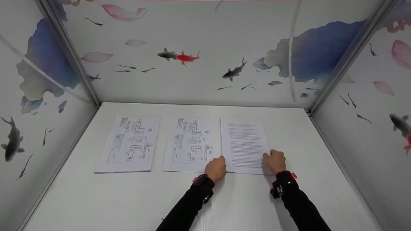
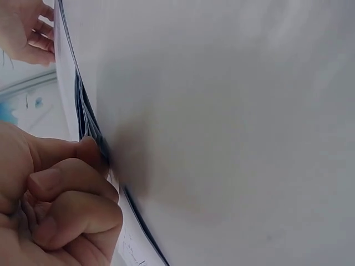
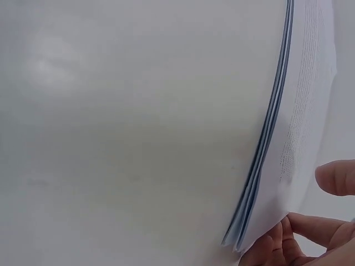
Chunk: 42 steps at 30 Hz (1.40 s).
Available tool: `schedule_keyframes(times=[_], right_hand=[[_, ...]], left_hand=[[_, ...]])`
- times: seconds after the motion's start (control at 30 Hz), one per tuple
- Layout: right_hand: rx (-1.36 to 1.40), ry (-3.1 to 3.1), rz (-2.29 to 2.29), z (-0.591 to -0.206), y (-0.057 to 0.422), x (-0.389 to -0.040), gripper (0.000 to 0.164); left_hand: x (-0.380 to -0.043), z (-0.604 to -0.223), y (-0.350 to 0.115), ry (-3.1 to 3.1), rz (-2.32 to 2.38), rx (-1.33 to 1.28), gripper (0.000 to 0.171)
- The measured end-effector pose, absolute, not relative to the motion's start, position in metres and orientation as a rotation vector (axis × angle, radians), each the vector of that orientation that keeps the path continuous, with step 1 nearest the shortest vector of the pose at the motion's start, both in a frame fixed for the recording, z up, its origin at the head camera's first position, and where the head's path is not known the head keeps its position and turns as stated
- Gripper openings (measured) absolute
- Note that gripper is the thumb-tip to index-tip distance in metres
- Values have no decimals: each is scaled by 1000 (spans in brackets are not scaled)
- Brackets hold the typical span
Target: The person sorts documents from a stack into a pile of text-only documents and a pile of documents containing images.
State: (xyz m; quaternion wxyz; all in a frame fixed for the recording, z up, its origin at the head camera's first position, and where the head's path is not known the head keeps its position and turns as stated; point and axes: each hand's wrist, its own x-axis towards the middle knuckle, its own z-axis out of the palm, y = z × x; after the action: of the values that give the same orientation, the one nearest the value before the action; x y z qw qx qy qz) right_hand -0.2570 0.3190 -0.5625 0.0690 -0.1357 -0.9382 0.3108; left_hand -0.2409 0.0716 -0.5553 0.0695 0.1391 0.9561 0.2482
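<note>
A stack of text-printed paper [image 1: 245,141] lies at the right of the row, a hand at each near corner. My left hand [image 1: 216,168] pinches its near-left corner, thumb and bent fingers at the paper edge. In the left wrist view the left hand [image 2: 66,194] has its other fingers curled, and the sheets [image 2: 83,111] part slightly. My right hand [image 1: 276,161] holds the near-right edge. In the right wrist view, curled fingers [image 3: 277,244] are at the corner of the layered paper stack [image 3: 277,138], while the thumb stands apart from them.
Two stacks of paper with technical drawings lie to the left: a middle stack [image 1: 188,144], close to my left hand, and a far-left stack [image 1: 128,144]. All rest on a white table [image 1: 112,199]. Printed panels with fish and petals enclose it, including a back wall [image 1: 199,83].
</note>
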Motion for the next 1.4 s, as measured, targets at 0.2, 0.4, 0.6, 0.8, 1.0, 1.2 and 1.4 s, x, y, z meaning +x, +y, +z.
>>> schedule_keyframes(times=[0.2,0.4,0.6,0.8,1.0,1.2,1.4], right_hand=[[-462,-2857,954,-563,316,-257,41],[-490,-2882,848,-556,309,-254,43],[-455,-2816,840,-556,300,-259,49],[-286,-2632,1053,-558,287,-262,37],[-136,-2578,1156,-556,269,-261,24],[-88,-2573,1250,-555,246,-261,16],[-90,-2572,1436,-553,225,-260,16]], left_hand=[[-240,-555,70,2856,782,417,12],[-241,-553,64,2770,894,412,44],[-244,-551,52,2726,994,388,55],[-249,-548,30,2805,1006,397,50],[-256,-547,7,2837,1058,372,40],[-260,-549,-14,2842,1143,389,31],[-267,-549,-49,2799,1302,404,22]])
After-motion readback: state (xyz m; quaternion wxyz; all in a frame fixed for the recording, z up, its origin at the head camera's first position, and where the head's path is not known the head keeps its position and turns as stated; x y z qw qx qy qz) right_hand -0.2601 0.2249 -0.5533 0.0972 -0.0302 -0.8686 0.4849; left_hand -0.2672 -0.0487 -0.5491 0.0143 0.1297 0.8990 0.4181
